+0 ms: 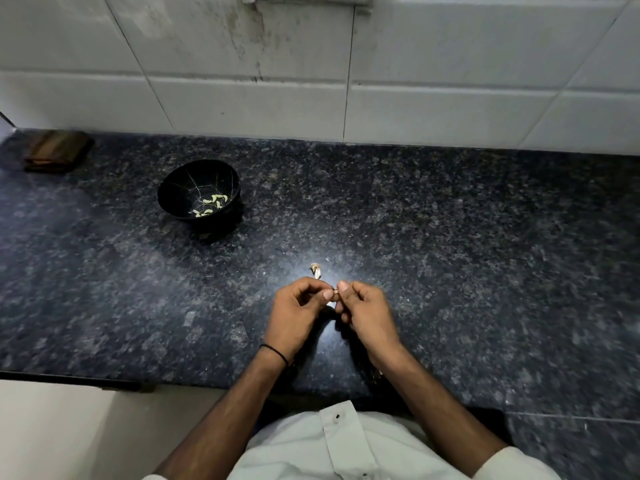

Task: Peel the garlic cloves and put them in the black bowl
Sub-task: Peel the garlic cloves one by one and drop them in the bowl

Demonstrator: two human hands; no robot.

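The black bowl point(187, 183) stands on the dark speckled counter point(450, 237), and a few pale peeled cloves point(213, 202) lie at its bottom, towards its near right side. Their number is hard to tell at this size. Well to the near right of the bowl, both hands meet above the counter. The left hand point(298, 313) and the right hand point(367, 313) each have curled fingers, and thumb and forefinger tips press in from either side on one small garlic clove point(334, 295). Only a sliver of the clove shows between the fingertips, so how much of its skin is off cannot be made out. Just beyond the hands, on the bowl's side of them, a small garlic scrap point(316, 270) lies on the counter; whether it is skin or a whole clove is unclear. A thin black band point(275, 353) circles the left wrist. Far to the left of the bowl and behind it, by the tiled wall point(242, 81), sits a blurred brown wooden block point(57, 150). A white shirt point(329, 445) is cut off by the lower edge.
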